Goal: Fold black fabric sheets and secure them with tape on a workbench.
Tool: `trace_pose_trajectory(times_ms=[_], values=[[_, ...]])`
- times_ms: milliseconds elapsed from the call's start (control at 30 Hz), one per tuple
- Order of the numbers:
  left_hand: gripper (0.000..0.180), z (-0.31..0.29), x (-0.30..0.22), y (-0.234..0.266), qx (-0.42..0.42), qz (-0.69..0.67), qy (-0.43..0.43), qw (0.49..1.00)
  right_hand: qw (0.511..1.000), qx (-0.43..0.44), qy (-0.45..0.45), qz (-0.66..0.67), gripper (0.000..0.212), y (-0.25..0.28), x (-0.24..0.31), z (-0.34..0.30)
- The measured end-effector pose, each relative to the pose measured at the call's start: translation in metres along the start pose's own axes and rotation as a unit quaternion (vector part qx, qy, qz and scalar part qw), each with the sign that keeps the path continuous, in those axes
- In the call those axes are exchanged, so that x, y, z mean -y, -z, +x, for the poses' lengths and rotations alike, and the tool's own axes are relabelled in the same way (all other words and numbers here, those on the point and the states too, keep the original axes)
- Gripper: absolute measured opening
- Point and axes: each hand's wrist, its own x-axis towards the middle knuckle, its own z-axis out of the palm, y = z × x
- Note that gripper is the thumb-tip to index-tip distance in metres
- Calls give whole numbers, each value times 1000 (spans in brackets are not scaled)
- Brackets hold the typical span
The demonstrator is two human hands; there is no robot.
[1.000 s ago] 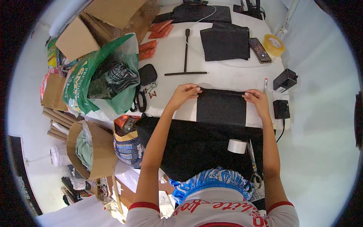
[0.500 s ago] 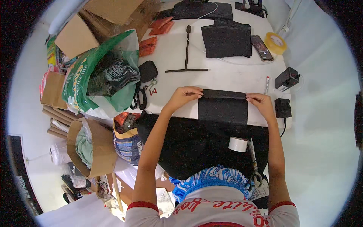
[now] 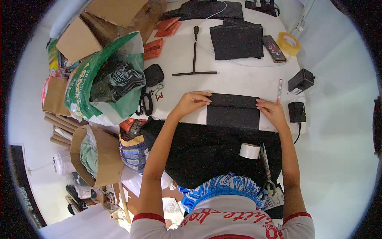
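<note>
A rectangular piece of black fabric (image 3: 232,116) lies flat on the white table, its far edge turned over into a band. At the left end of that band, my left hand (image 3: 191,104) is closed, pinching the fold between thumb and fingers. My right hand (image 3: 272,112) pinches the band's right end in the same way. The near part of the piece overlaps a larger black cloth (image 3: 195,153) that hangs over the table edge onto my lap. On this cloth rest a white tape roll (image 3: 250,151) and a pair of scissors (image 3: 269,181).
Beyond my hands lie a dark T-shaped rod (image 3: 194,59), a stack of black fabric pieces (image 3: 237,42), a phone (image 3: 274,49) and a yellow tape roll (image 3: 289,43). A marker (image 3: 279,91) and black adapters (image 3: 297,112) sit right. A stuffed green-white bag (image 3: 81,89) stands left.
The folded band at the far edge looks wider and flatter now. My right hand has come slightly nearer me along the right edge, while my left hand keeps its pinch.
</note>
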Motion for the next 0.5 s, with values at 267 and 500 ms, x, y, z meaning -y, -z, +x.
trace_pose_trajectory(times_ms=[267, 500], values=[[17, 0, -4, -2, 2, 46, 15, 999, 999, 10, 2, -41, 15, 2, 6, 1], [22, -6, -19, 5, 59, 307, -114, 943, 985, 39, 64, -155, 23, 5, 7, -5]])
